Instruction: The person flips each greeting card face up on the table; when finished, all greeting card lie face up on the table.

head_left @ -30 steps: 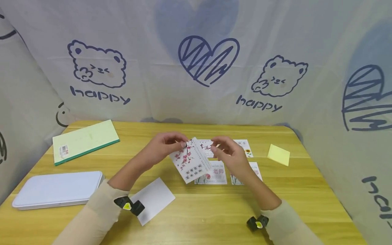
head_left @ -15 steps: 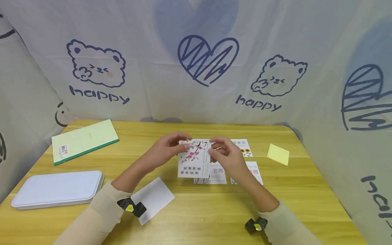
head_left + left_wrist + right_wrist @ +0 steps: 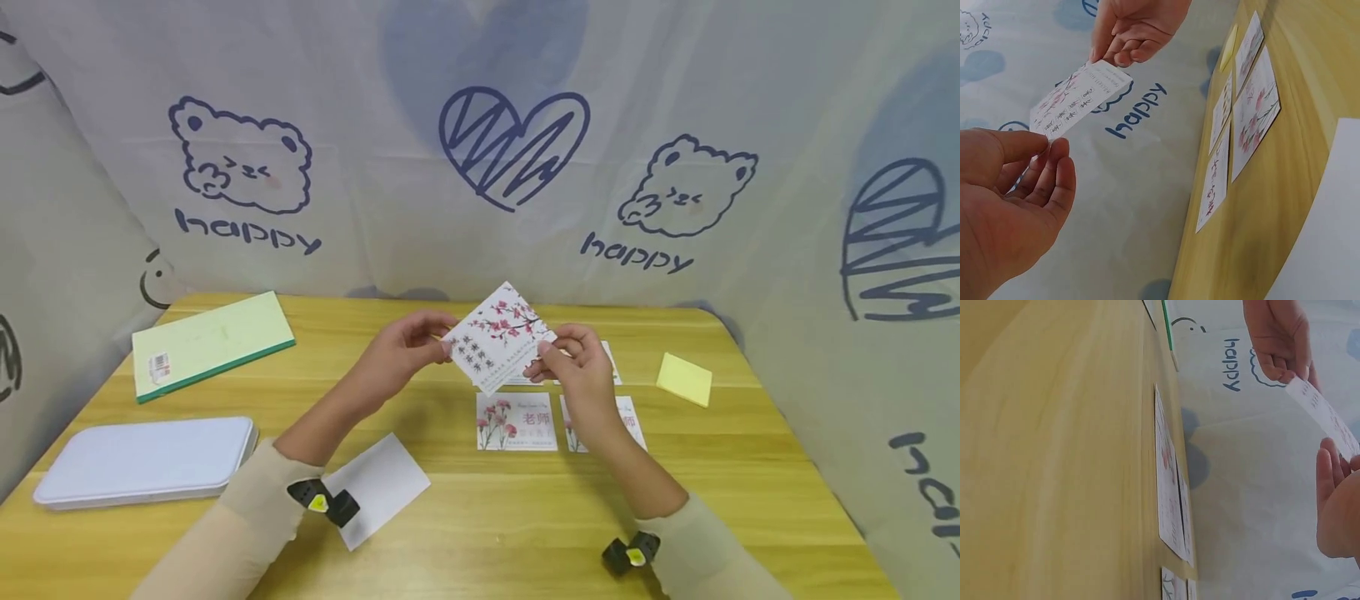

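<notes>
A white greeting card [image 3: 498,337] printed with pink blossom branches and dark characters is held up above the table, tilted with one corner upward. My left hand [image 3: 401,360] pinches its left corner between thumb and fingers. At the card's right corner my right hand [image 3: 583,379] grips it, thumb on the printed face. Beneath lie several cards in two rows; a carnation card [image 3: 516,422] is at the front left of them, and another carnation card [image 3: 628,423] is partly behind my right forearm. In the left wrist view the held card [image 3: 1079,100] spans both hands.
A blank white card [image 3: 386,492] lies near my left wrist. To the left are a pale lilac case [image 3: 146,462] and a light green notepad [image 3: 217,343]. Yellow sticky notes [image 3: 684,379] lie at the right. A printed curtain [image 3: 360,183] hangs behind the table.
The blossom card has been raised and turned so a corner points up. My right hand, near the card but apart from it a second ago, now holds its right corner.
</notes>
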